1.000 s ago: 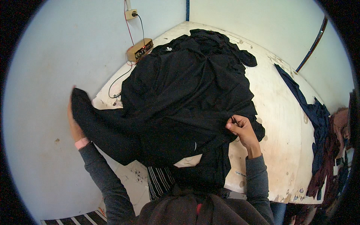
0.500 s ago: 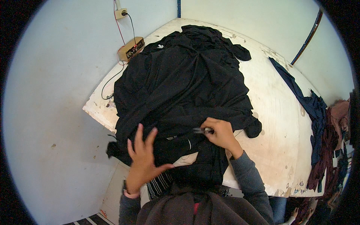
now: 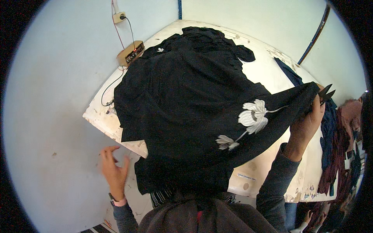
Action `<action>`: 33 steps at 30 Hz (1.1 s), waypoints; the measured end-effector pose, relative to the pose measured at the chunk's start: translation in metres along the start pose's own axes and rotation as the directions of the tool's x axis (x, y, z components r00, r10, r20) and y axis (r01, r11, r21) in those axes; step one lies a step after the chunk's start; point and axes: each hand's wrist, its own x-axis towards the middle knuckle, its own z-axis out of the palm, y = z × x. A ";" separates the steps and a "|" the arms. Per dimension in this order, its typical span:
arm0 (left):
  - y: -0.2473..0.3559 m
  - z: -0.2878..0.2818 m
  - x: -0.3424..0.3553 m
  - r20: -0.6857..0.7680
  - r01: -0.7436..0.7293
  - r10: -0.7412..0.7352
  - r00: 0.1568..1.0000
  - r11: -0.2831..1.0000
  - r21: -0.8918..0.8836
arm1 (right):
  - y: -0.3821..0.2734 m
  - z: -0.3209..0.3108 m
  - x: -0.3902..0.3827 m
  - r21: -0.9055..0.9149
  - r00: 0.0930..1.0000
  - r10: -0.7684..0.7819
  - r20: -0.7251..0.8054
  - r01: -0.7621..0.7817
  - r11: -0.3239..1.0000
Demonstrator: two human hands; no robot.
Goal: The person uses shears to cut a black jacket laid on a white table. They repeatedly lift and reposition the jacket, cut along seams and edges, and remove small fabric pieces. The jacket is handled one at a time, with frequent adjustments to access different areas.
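Observation:
A large black garment (image 3: 175, 101) lies spread and creased over the table, its near part hanging toward my lap. With my right hand (image 3: 306, 126), raised at the right, I grip one end of the cloth and pull it taut. Small dark snips (image 3: 326, 94) stick out from the same hand, their blades apart. White flower embroidery (image 3: 254, 116) shows on the stretched part. My left hand (image 3: 114, 171) is off the cloth, beyond the table's left edge, fingers apart and slightly blurred, holding nothing.
A wooden box with electronics (image 3: 130, 53) sits at the table's far left, wired to a wall socket (image 3: 119, 17). Dark blue cloth (image 3: 285, 72) lies along the right side of the pale table (image 3: 248, 186). Maroon clothes (image 3: 330, 171) hang beyond. Another person's hand (image 3: 308, 216) shows at lower right.
My right hand has swung up and to the right with the snips, drawing out the cloth and exposing the white embroidery. My left hand has moved off the garment to the left.

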 end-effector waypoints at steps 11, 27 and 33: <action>0.021 0.065 -0.045 0.441 -0.533 0.615 0.654 0.788 -0.307 | -0.005 -0.048 0.032 0.346 0.989 0.141 -0.050 -0.115 0.931; 0.055 0.024 0.175 -0.072 -0.478 0.475 0.877 0.877 -0.048 | 0.071 0.047 -0.015 -0.256 0.673 0.273 0.688 -0.126 0.958; 0.045 0.015 0.067 0.858 0.127 0.404 0.318 0.878 -0.461 | 0.069 0.008 -0.116 -0.311 0.258 0.246 0.934 0.256 0.915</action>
